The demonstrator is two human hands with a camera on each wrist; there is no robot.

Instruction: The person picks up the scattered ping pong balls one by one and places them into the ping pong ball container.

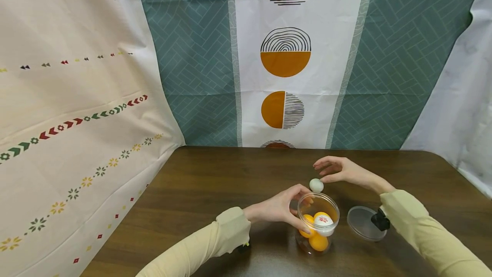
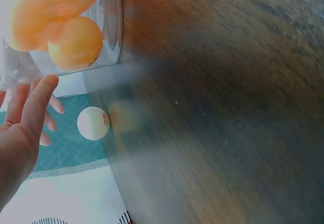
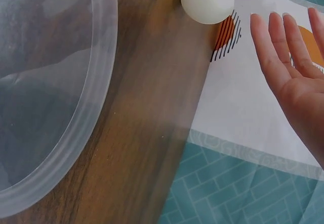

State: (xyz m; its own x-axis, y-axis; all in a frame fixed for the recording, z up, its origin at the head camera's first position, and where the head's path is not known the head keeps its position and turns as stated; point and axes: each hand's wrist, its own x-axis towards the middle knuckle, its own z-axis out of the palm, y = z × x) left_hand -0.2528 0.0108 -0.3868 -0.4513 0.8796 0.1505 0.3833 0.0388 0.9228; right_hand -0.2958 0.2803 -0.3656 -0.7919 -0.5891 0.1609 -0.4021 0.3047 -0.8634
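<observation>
A clear plastic jar [image 1: 333, 208] stands on the brown table, with orange balls [image 1: 318, 242] and a white printed ball [image 1: 324, 222] inside. My left hand [image 1: 286, 206] holds the jar's left side, thumb at the rim and fingers curled round the wall. A plain white ball [image 1: 316, 185] hangs just above the jar's mouth, free of both hands. My right hand [image 1: 326, 170] hovers beside it with fingers straight. The right wrist view shows the ball [image 3: 207, 0] apart from the fingers [image 3: 293, 57]. In the left wrist view the ball [image 2: 93, 123] lies beyond the jar [image 2: 114, 26].
The jar's clear round lid [image 1: 365, 223] lies flat on the table right of the jar, under my right forearm, and fills the left of the right wrist view [image 3: 45, 92]. Patterned cloths hang behind and to the left. Bare wood table [image 1: 215, 191] spreads left of the jar.
</observation>
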